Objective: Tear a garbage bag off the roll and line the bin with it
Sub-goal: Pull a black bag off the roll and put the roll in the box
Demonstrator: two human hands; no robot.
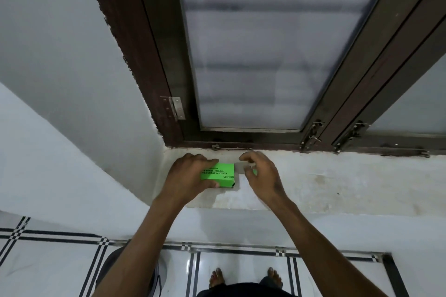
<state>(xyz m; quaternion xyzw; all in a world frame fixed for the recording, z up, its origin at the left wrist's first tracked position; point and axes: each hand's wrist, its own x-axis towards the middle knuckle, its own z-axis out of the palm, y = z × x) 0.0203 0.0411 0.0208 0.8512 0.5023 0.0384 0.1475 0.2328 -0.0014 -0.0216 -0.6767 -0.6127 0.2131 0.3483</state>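
A bright green box [220, 175] of garbage bags with black print lies on the white window sill [325, 183]. My left hand [190, 176] grips the box's left end, fingers curled over its far side and thumb at the near side. My right hand [259, 172] pinches the box's open end flap [241, 167], a pale grey piece sticking out to the right. No roll or loose bag shows. The bin [154, 275] is a dark round shape on the floor at lower left, mostly hidden behind my left forearm.
A brown-framed window with frosted glass [265, 55] stands shut right behind the sill, with latches [312, 134] at its bottom. A white wall runs along the left. Below is a tiled floor with black stripes, and my bare feet [246, 277].
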